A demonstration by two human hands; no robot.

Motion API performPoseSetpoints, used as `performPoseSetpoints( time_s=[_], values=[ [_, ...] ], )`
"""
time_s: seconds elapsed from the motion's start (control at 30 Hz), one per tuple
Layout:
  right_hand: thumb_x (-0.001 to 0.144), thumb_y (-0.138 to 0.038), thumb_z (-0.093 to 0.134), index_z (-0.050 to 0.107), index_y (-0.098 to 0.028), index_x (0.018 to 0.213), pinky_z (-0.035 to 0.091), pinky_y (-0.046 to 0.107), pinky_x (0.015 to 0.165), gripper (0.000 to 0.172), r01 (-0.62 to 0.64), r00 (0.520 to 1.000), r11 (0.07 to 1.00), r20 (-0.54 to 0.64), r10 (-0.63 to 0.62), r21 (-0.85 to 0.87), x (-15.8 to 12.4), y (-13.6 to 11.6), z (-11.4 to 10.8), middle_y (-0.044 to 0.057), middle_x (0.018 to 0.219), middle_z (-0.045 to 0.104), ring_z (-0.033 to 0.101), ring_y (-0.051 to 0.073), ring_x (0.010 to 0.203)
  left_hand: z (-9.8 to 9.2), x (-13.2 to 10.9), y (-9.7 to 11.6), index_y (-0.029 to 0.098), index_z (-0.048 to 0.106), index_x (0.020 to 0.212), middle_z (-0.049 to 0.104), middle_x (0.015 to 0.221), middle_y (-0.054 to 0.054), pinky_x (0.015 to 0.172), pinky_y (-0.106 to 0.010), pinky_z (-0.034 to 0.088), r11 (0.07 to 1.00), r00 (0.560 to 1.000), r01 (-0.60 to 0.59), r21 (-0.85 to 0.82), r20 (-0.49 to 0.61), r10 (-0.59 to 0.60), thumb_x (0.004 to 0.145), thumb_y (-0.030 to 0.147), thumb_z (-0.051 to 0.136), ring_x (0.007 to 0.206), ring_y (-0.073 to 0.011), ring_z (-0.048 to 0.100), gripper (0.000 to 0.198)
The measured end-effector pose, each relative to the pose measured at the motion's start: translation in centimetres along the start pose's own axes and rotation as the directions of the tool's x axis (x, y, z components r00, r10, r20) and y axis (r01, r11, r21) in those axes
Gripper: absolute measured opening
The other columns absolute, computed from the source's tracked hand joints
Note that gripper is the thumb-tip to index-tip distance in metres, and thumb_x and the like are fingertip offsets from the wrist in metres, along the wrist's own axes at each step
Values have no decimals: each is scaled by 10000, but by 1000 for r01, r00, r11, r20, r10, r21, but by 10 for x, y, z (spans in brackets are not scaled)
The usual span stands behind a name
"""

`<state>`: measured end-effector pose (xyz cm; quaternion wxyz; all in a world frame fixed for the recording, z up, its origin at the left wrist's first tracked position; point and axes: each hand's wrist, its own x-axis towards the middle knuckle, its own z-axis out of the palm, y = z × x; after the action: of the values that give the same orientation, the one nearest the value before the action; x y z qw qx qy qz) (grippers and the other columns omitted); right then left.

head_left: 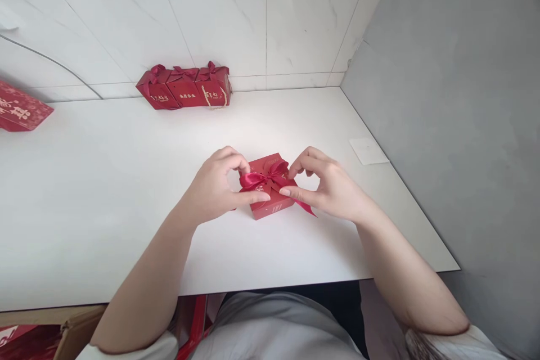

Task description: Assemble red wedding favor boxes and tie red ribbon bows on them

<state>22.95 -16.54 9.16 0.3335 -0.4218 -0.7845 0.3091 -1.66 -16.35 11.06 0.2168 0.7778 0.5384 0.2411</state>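
A small red gift box [274, 203] with gold print lies on the white table in front of me. Tied over its top is a glossy dark-red ribbon bow [255, 180], one tail trailing off to the lower right. My left hand [217, 183] has curled fingers at the left loop, with the thumb laid along the box top. On the other side, my right hand [333, 183] bends its index finger and thumb around the right loop. The undersides of the fingertips are partly hidden.
Against the tiled wall stands a row of red boxes [185, 93] with bows and a gold cord. A red printed package [23, 107] lies at the far left, and a white paper square [368, 151] at the right. An open cardboard carton [82, 329] sits below the table's front edge.
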Motion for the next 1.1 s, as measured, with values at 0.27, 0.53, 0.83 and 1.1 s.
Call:
performPoseSetpoints(
  time_s=[0.27,0.53,0.83,1.1],
  values=[
    [925,-399,604,583,-216,828,467,322,725,208,-181,970,936,209,120,302,6,13,-5,21,877,606,560,164,778,-10,-1,-2,219,586,677,624,792,-4,618,-306,438,996,983,14,-93,182,3,814,452,682,688,-162,566,287],
    [921,-443,603,591,-218,865,463,334,736,232,-230,948,902,294,123,365,7,20,-12,20,880,613,556,172,802,-23,-3,-9,279,562,1128,705,916,-29,648,-317,523,928,925,239,-286,358,-127,754,428,740,774,-196,673,440],
    [904,-400,644,567,-202,819,437,322,744,229,-195,956,923,276,103,333,6,23,-18,40,945,605,544,170,840,-28,-2,-13,179,572,677,563,708,6,512,-243,316,976,864,194,-103,489,-120,879,425,577,580,-96,407,319],
    [907,-395,644,567,-201,823,442,321,786,224,-201,960,917,257,114,343,8,23,-21,35,976,608,564,174,909,-17,2,-7,222,643,897,576,864,-7,667,-238,445,984,972,56,-167,235,-15,741,440,766,805,-145,529,295]
  ],
)
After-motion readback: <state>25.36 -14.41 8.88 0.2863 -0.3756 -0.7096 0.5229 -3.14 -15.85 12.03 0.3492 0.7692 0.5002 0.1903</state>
